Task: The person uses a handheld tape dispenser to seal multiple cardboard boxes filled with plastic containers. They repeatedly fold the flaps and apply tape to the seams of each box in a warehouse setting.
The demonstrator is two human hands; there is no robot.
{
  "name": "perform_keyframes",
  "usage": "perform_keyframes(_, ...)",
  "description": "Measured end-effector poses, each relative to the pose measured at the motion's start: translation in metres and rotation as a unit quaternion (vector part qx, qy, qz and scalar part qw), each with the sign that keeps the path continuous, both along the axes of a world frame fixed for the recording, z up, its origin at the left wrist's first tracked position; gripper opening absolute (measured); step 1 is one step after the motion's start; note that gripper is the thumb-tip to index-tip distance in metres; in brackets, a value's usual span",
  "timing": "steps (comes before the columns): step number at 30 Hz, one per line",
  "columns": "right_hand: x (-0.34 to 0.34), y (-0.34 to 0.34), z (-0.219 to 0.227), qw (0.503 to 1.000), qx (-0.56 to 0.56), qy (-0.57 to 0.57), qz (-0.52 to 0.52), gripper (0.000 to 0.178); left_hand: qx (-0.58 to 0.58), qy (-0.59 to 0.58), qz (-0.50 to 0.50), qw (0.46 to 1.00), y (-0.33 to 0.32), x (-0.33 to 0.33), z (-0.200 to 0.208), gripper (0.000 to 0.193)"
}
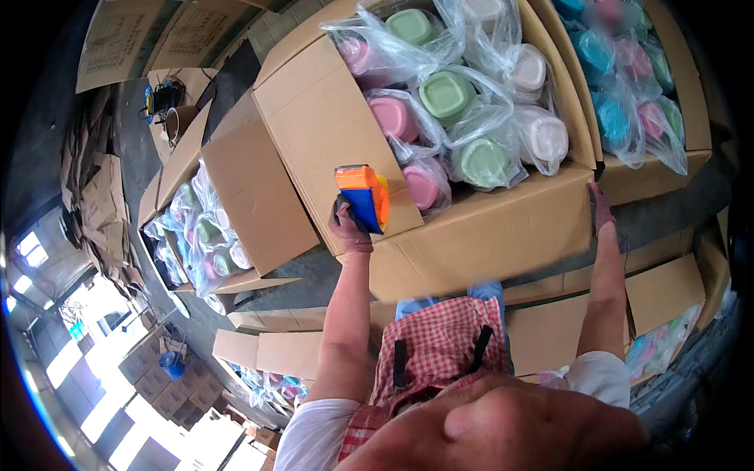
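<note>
My gloved left hand [349, 229] is wrapped round an orange and blue tape dispenser [360, 198], held up over the near left part of a large open cardboard box [479, 243]. At the box's near right corner is my gloved right hand [602, 209], its fingers closed against the edge. Inside the box, pink, green and white ribbed plastic containers [447, 96] are bagged in clear film. The left flap [326, 118] of this box is folded outward.
Another open box [644, 182] with blue, pink and green bagged items stands close on the right. A smaller open box [259, 196] lies to the left. More open boxes [667, 290] are behind me, and flattened cardboard [102, 196] lies at the far left.
</note>
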State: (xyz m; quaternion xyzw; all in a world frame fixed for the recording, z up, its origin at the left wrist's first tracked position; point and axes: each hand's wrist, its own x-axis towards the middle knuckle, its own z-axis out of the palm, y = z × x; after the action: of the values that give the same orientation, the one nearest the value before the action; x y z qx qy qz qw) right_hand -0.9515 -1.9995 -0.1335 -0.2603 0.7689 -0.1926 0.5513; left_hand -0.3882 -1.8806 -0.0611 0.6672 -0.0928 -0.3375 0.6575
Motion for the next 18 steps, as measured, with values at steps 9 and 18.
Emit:
perform_keyframes(9,0.036,0.02,0.104,0.994,0.097,0.055,0.013,0.07,0.022,-0.014,-0.08,0.996,-0.018,0.006,0.024,0.016)
perform_keyframes(18,0.169,0.263,0.113,0.952,0.168,-0.183,-0.178,0.039,0.063,-0.001,0.017,0.998,0.015,0.101,0.027,0.022)
